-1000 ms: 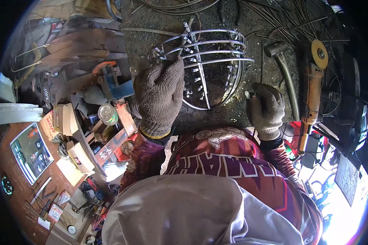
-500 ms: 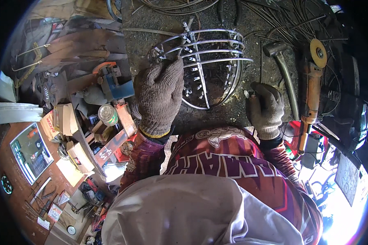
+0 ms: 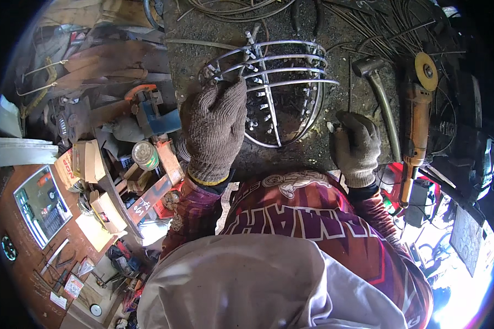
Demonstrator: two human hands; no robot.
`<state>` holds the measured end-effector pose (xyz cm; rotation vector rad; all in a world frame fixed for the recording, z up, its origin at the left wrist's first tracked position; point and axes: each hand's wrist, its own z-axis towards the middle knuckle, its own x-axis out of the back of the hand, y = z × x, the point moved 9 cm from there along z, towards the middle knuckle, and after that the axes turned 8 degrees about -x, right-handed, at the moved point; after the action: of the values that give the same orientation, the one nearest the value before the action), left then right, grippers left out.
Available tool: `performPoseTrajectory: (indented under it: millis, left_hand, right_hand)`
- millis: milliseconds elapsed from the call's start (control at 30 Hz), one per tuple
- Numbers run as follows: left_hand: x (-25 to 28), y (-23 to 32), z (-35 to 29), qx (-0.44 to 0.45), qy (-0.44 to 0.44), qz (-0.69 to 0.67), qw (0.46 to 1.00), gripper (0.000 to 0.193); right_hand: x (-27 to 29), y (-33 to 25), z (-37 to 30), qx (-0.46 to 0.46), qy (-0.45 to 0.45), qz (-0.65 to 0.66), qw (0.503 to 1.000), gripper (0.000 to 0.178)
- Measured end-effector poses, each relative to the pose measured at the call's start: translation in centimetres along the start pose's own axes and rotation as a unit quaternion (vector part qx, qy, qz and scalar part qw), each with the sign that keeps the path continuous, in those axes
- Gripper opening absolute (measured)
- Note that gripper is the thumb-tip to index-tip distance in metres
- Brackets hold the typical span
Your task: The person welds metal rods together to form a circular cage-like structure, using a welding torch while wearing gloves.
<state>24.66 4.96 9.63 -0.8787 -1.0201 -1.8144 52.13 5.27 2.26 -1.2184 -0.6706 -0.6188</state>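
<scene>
A frame of bent metal rods (image 3: pixel 273 112) lies on the dark, gritty workbench (image 3: pixel 313 156), with several curved bars across it and short stubs along its upright rod. My left hand (image 3: pixel 217 131), in a grey knitted glove, is closed at the frame's left side, its fingertips against a rod there. The palm side of that hand is hidden. My right hand (image 3: pixel 359 148), gloved too, rests at the bench's near edge with its fingers curled. Whatever lies inside those fingers cannot be made out. A small pale bit (image 3: pixel 330 127) sits beside its thumb.
Right of my right hand lies a hammer (image 3: pixel 387 104), then an orange angle grinder (image 3: pixel 420 115) with a yellowish disc. Loose rods (image 3: pixel 362 33) and coiled wire (image 3: pixel 230 12) fill the far side, near dark pliers (image 3: pixel 318 19). Left of the bench are a can (image 3: pixel 145 155) and boxes (image 3: pixel 88 159).
Both hands and the rod frame keep their places. Only a very slight shift of the whole view shows.
</scene>
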Motion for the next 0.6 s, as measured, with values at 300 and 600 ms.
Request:
performPoseTrajectory:
  millis: [300,600]
  left_hand:
    - [-0.3,-0.3,-0.8,-0.01,0.026,0.026,0.999,0.035]
    - [-0.3,-0.4,-0.9,-0.019,0.039,0.018,0.999,0.037]
  right_hand:
    - [-0.1,0.2,0.0,-0.012,-0.001,0.008,1.0,0.032]
    - [0.4,-0.2,-0.1,-0.018,0.016,0.005,1.0,0.036]
